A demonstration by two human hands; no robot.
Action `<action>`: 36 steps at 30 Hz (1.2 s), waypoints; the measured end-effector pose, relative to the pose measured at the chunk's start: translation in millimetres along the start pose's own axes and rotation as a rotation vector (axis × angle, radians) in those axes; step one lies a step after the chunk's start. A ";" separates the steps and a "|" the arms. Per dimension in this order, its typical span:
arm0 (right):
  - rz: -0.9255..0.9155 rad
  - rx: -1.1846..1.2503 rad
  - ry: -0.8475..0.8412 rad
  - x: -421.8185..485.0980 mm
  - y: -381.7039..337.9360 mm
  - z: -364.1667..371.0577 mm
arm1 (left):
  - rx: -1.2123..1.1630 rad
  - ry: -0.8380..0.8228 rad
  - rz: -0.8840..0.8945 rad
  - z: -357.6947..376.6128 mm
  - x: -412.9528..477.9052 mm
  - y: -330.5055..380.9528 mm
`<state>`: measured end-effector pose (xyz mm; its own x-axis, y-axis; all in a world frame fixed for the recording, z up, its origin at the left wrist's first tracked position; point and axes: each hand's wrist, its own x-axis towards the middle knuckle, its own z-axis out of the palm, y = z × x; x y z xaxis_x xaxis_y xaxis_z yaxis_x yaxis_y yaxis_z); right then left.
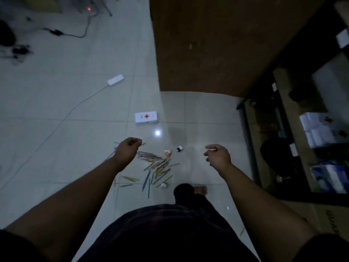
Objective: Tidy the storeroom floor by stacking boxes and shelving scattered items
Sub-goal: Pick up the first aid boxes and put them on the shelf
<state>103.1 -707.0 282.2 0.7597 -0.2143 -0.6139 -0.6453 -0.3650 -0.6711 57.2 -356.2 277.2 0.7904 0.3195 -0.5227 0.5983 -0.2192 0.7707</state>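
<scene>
Fig.: L hand (128,151) curled, can't tell if gripping; R hand (217,156) loose, empty. Pencils (156,163) strewn on floor (75,138) betw. & below hands; first-aid box (146,117) beyond L. Best: crouch, rake pencils into one bundle w/ both hands. Dim light: small bits (167,153) nr pencils unidentifiable; shelf (249,133) right of R hand cut off

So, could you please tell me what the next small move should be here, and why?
Probably crouch and bring the left hand down to the scattered pencils just beneath it: they are the densest clutter on the floor, and the right hand holds nothing.
</scene>
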 end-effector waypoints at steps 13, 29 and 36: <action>-0.153 -0.171 -0.063 10.6 -46.9 63.4 | -0.115 0.225 -0.074 -72.2 -23.7 -23.4; -0.091 -0.143 -0.013 37.8 -87.8 130.7 | -0.090 0.182 -0.035 -153.1 39.0 -6.1; 0.007 -0.027 0.120 19.2 -107.9 240.4 | 0.017 0.018 0.002 -266.6 121.1 -27.4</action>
<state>168.0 -453.9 243.0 0.7603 -0.3235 -0.5633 -0.6496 -0.3868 -0.6546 101.4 -65.7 290.0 0.7892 0.3357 -0.5143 0.5990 -0.2355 0.7654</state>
